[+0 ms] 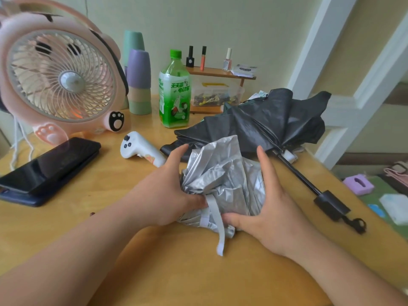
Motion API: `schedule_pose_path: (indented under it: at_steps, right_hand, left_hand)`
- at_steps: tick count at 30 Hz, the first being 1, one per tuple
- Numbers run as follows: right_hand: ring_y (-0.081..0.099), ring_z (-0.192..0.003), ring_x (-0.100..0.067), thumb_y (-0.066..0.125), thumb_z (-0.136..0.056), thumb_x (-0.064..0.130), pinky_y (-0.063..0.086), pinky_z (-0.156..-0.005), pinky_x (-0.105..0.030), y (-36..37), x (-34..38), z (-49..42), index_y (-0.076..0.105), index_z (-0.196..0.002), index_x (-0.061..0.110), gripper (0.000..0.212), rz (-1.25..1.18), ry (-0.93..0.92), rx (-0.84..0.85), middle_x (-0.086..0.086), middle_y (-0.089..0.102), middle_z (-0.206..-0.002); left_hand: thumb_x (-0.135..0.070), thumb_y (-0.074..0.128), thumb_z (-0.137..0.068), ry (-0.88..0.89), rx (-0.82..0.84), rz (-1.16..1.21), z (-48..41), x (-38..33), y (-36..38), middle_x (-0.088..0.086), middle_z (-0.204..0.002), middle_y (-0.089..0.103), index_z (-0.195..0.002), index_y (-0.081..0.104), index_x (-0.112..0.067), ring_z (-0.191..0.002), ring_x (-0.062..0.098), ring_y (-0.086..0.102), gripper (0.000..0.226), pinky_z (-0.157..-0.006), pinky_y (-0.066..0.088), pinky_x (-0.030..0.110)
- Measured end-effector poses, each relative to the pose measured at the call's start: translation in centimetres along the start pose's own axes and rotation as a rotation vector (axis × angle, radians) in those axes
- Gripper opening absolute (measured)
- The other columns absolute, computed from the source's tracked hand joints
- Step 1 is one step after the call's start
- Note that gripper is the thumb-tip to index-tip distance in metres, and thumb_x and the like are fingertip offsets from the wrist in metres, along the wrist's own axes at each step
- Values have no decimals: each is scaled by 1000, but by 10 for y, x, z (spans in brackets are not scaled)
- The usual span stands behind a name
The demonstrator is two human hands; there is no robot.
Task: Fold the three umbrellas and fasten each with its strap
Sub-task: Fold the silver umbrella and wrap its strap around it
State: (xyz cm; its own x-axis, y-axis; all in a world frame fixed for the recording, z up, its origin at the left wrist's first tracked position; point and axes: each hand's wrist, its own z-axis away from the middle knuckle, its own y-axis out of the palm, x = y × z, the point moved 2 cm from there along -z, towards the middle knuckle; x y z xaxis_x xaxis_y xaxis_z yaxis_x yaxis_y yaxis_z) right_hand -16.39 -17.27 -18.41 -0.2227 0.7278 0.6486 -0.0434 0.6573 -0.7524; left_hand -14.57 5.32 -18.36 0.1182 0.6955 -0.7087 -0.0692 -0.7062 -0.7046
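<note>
Silver umbrella point(223, 173) is right in front of me, mid-surface point(110, 177), collapsed into a crumpled bundle. I've got my left hand point(163, 186) flat against its left side and my right hand point(271, 206) against its right. Fingers are fairly straight and both thumbs push in at the near end, so I'm squeezing the fabric together between the two palms, not pinching anything. The strap point(217, 219) dangles loose off the near end toward me, lying on the wood, not wrapped. So I'd say this one is gathered but not tidy, and not fastened yet.

Just behind it, the black umbrella point(265, 120) sprawls with its fabric flopped open. Its shaft is drawn out and the handle point(331, 205) points toward my right. That one looks untouched. A third umbrella? I can't make one out for sure. By my count, none fastened, plenty left.

Further out are a white controller point(139, 146), a phone point(48, 168), a green bottle point(174, 91) and a pink fan point(59, 74).
</note>
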Motion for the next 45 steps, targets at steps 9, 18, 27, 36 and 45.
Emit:
schedule_pose_path:
  at_steps: [9,18,27,36,45]
  right_hand:
    - [34,-124,13,92,-58,61,34,-96,-16,-15,10,-12,-11,-149,66,137,81,-10,140,50,26,-125]
    - [61,-120,-1,97,-55,51,52,-102,-31,-9,5,-44,-2,-142,76,134,-26,-248,8,19,61,-135]
    - [37,-143,-22,84,-62,68,35,-117,-53,-3,-2,-26,40,-151,38,104,62,-617,-179,4,40,-152]
    - [46,-127,-30,72,-83,4,43,-95,-51,9,25,22,81,-80,11,11,158,-928,-302,-7,59,-135]
    - [68,-98,-22,74,-91,3,54,-83,-38,27,7,42,76,-90,5,3,59,-964,-96,-6,75,-106]
  left_hand:
    - [-43,84,-70,148,10,-82,4,-6,1,-30,-96,64,-115,51,-46,-89,-12,59,55,-67,40,8]
    - [-68,68,-63,233,-129,-167,3,-11,-13,-27,-85,61,-99,43,-51,-85,-4,59,47,-63,46,15]
    - [-69,73,-60,261,-97,-146,3,4,-9,-32,-99,61,-95,46,-45,-88,-4,60,50,-68,47,13]
    - [-50,73,-62,268,-146,-125,2,13,-9,-7,-78,64,-93,49,-19,-73,18,60,50,-65,51,45]
    - [-35,75,-73,252,-158,-130,-3,15,-7,-16,-79,59,-84,36,-32,-67,10,53,41,-56,46,37]
